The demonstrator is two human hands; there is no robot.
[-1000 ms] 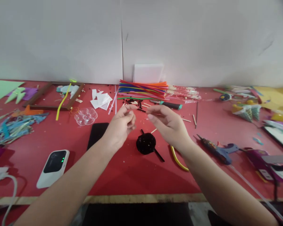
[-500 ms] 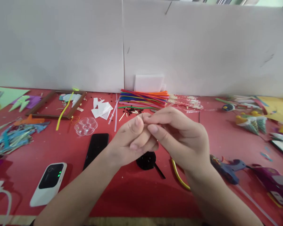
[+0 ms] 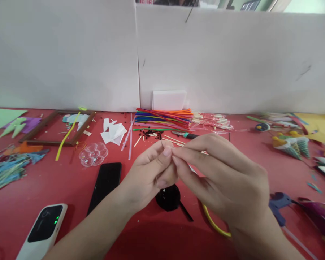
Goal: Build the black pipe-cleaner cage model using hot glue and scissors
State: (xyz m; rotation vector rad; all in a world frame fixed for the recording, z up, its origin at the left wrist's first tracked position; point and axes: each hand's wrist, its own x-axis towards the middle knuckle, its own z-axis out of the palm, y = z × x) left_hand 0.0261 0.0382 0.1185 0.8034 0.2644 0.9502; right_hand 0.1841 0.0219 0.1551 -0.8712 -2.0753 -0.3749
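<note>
In the middle of the head view my left hand (image 3: 154, 169) is closed, its thumb pressed against the bent fingers. The thumb and fingertips of my right hand (image 3: 219, 173) pinch together and meet the left thumb tip. Whatever lies between the fingertips is too small or too covered to make out. Below the hands a round black piece with a short black strip (image 3: 168, 198) lies on the red table (image 3: 151, 238). A yellow curved tube (image 3: 213, 225) shows partly from under my right hand. Behind the hands lies a cutter with a dark handle (image 3: 189, 135).
Colourful pipe cleaners (image 3: 162, 119) lie along the white partition (image 3: 219, 61). Left are white paper scraps (image 3: 115, 131), a clear flower-shaped case (image 3: 93, 154), a black phone (image 3: 105, 186), a white device (image 3: 44, 227) and a brown frame (image 3: 47, 141). A blue glue gun (image 3: 280, 206) lies right.
My right hand has turned and spread lower to the right, its fingertips still at my left thumb. The left fingers have curled in more. The whole view has shifted, so the table things sit lower.
</note>
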